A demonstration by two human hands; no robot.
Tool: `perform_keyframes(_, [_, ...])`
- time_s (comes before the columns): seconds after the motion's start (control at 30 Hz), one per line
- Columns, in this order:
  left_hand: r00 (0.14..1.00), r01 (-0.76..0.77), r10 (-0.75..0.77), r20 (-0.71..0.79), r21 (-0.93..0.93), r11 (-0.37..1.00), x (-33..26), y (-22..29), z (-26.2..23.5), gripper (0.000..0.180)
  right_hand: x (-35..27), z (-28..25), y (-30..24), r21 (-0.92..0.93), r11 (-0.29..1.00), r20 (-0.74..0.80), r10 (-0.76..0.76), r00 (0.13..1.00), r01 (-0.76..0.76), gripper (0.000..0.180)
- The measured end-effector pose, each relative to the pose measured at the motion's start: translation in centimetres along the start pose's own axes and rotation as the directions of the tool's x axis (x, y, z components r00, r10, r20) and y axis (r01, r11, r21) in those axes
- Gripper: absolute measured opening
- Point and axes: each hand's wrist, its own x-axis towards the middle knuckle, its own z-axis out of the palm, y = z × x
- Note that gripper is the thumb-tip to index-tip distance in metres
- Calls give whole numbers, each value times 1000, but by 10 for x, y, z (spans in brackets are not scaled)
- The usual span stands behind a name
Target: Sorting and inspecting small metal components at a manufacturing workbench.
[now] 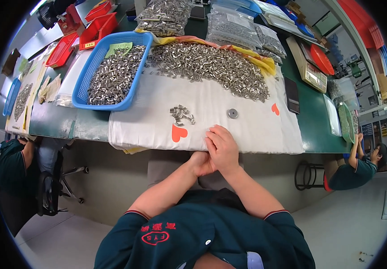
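Observation:
My left hand (pixel 202 163) is at the front edge of the white cloth (pixel 148 130), palm turned up, its fingers mostly hidden behind my right hand. Over it, my right hand (pixel 222 147) has its fingers curled together; whatever they may hold is too small or hidden to name. On the cloth ahead, a small group of short metal cylinders (pixel 183 115) lies to the left, beside a red heart print. A round grey metal piece with a dark centre hole (pixel 233 113) sits just beyond my right fingers. Farther back spreads a large heap of metal cylinders (pixel 216 65).
A blue basket (pixel 79 87) full of metal cylinders stands at the left. Clear bags of parts (pixel 164 18) line the back. A dark phone (pixel 292 95) and a scale (pixel 314 78) are on the right. Red bins (pixel 99 29) stand back left. Co-workers sit at both sides.

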Motion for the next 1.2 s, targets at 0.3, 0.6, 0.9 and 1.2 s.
perform_keyframes(0.3, [999, -42, 40, -30, -75, 996, 6, -4, -12, 44, -26, -15, -9, 24, 1000, -15, -20, 1000, 20, 16])
perform_keyframes(0.6, [995, -42, 53, -86, 130, 991, -12, 3, 23, 46, -49, -29, -13, 59, 982, 135, -186, 973, 179, 20])
perform_keyframes(0.9, [978, 25, 15, -210, 185, 982, -13, 14, 0, 31, 31, -12, -15, 215, 961, 63, -192, 979, 174, 23])
perform_keyframes(1.2, [959, -19, 49, -280, 110, 994, -51, 26, -29, 27, 85, 61, -20, 182, 947, 271, -306, 913, 263, 26])
